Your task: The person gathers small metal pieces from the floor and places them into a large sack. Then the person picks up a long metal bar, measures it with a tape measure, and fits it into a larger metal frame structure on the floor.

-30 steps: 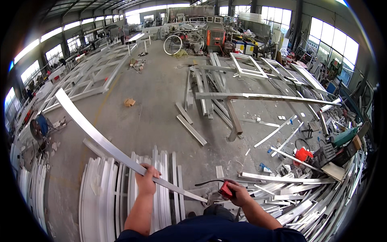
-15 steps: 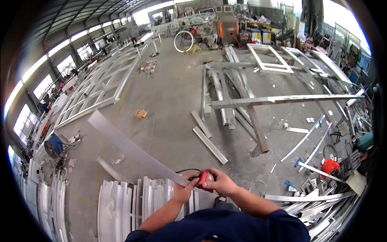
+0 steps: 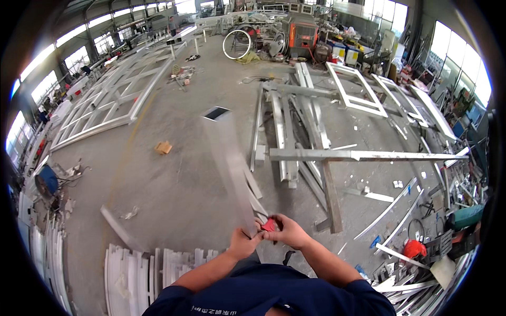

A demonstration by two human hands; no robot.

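A long silver rectangular metal tube [image 3: 227, 158] slants up and away from me, its dark hollow end facing up. My left hand [image 3: 245, 245] is closed around its near end. In my right hand [image 3: 291, 231] is a small red tape measure [image 3: 270, 225], gripped between thumb and fingers right beside the tube. A thin loop shows just above the tape measure. Both hands are close together in front of my body, and the fingers partly hide the tape measure and the tube's near end.
Stacked silver profiles [image 3: 129, 276] lie at my lower left. Crossed metal beams [image 3: 311, 155] rest ahead to the right, with white frames [image 3: 358, 89] behind. A large lattice frame [image 3: 105, 105] stands at left. A cardboard piece [image 3: 163, 147] and a red helmet-like object [image 3: 415, 249] are on the floor.
The tube's far end has swung from the left toward the middle and now points more upright, showing its hollow end. Both hands still hold their things. The view has shifted slightly.
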